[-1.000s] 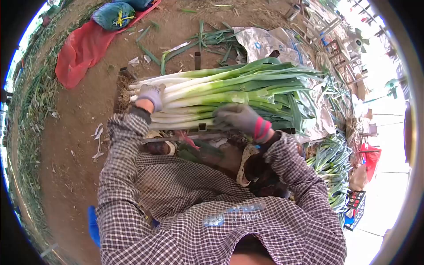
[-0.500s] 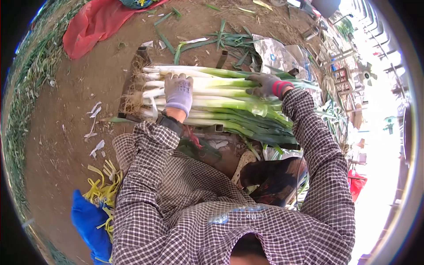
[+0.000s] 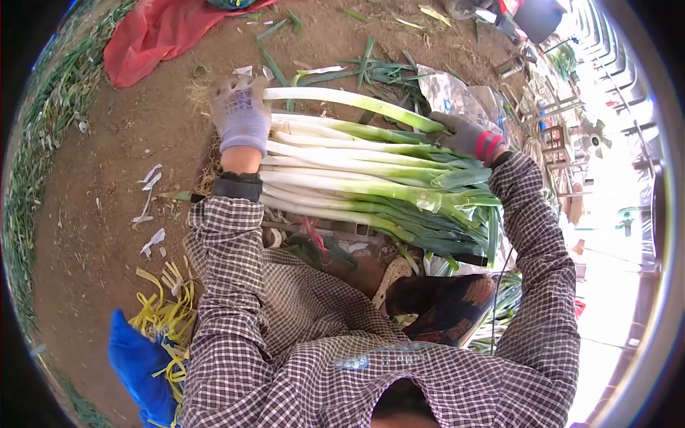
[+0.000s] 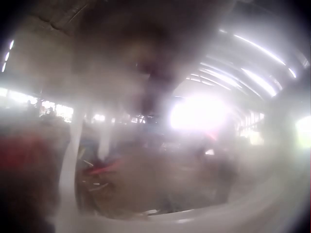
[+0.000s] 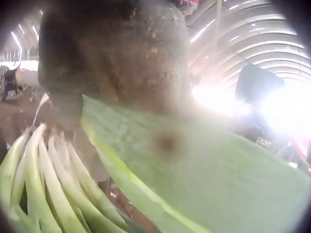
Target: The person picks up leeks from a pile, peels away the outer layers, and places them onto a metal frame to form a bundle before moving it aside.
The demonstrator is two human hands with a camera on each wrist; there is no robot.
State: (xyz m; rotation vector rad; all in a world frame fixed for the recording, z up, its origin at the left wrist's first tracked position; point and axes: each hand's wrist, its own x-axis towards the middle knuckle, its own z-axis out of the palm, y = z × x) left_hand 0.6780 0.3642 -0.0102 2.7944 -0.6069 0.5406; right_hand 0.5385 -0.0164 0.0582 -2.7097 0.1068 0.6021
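Note:
My left hand (image 3: 241, 114), in a pale lavender glove, grips the white root end of one long leek (image 3: 342, 98). My right hand (image 3: 460, 134), in a dark grey glove with a pink-striped cuff, holds its green end. The leek spans the far side of a pile of leeks (image 3: 335, 167), roots to the left and leaves to the right. In the right wrist view, a broad green leaf (image 5: 126, 141) runs out from under the dirty glove (image 5: 116, 58), with piled white stalks (image 5: 58, 184) below. The left wrist view is too blurred to show the hold.
A metal frame with short upright posts (image 3: 362, 230) carries the pile. Beyond it lie loose leaves (image 3: 392, 75), a whitish sack (image 3: 457, 96) and red netting (image 3: 153, 43). Yellow ties (image 3: 168, 307) and a blue bag (image 3: 139, 364) are at lower left; a boot (image 3: 442, 303) is near the frame.
From over the pile, my left hand has moved left and away to the root end, and my right hand rightward to the leaves. One leek now stretches between them at the pile's far side.

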